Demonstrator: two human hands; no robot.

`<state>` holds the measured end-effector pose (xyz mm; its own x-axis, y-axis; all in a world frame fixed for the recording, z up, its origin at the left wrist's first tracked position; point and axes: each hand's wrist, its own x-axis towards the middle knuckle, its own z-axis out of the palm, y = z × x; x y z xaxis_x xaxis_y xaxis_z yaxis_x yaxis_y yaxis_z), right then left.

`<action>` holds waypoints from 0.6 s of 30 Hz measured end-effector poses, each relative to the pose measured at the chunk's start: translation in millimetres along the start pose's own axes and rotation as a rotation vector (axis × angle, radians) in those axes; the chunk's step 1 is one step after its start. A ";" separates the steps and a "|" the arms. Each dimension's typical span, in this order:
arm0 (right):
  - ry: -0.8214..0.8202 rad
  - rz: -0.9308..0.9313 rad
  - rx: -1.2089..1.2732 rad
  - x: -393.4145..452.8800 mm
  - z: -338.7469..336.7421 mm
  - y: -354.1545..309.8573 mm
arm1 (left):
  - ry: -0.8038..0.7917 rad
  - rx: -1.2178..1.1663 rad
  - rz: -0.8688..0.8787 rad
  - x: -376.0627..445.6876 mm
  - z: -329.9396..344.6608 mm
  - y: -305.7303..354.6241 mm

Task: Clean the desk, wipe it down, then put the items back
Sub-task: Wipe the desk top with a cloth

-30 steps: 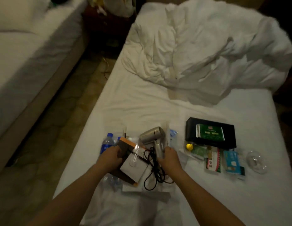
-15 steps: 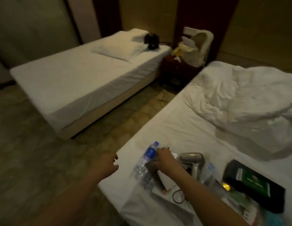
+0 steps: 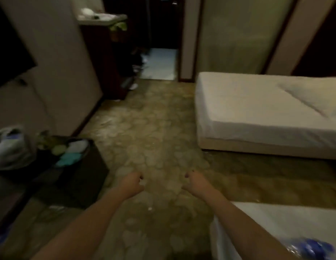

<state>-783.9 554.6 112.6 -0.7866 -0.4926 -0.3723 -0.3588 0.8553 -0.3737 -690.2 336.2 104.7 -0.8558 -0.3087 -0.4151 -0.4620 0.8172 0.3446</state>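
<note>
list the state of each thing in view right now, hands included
left hand: loosely curled, holding nothing
right hand: loosely curled, holding nothing
white made-up bed: flat, nothing on it but a pillow
dark square bin: open, full of rubbish
blue-labelled plastic bottle: lying on near bed, blurred

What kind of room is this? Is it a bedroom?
Probably a hotel room: a made-up bed with white sheets, the corner of a second bed nearby, carpet, and a dark TV on the wall.
</note>
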 end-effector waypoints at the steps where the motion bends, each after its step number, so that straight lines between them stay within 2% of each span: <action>1: -0.016 -0.033 -0.011 11.7 7.8 -27.8 | 0.014 -0.013 -0.038 -6.7 -13.1 -30.0; 5: -0.086 -0.189 -0.086 49.4 34.4 -129.1 | 0.070 -0.079 -0.184 -30.0 -51.6 -132.7; 9: -0.142 -0.363 -0.178 87.3 51.2 -200.8 | 0.121 -0.135 -0.362 -44.3 -69.9 -204.7; 18: -0.258 -0.592 -0.215 225.3 31.1 -297.7 | 0.270 -0.222 -0.607 -0.6 -107.2 -274.3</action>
<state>-838.6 184.0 113.6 -0.2908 -0.8874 -0.3577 -0.8048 0.4290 -0.4102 -587.9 60.0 100.7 -0.4463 -0.8124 -0.3752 -0.8885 0.3521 0.2943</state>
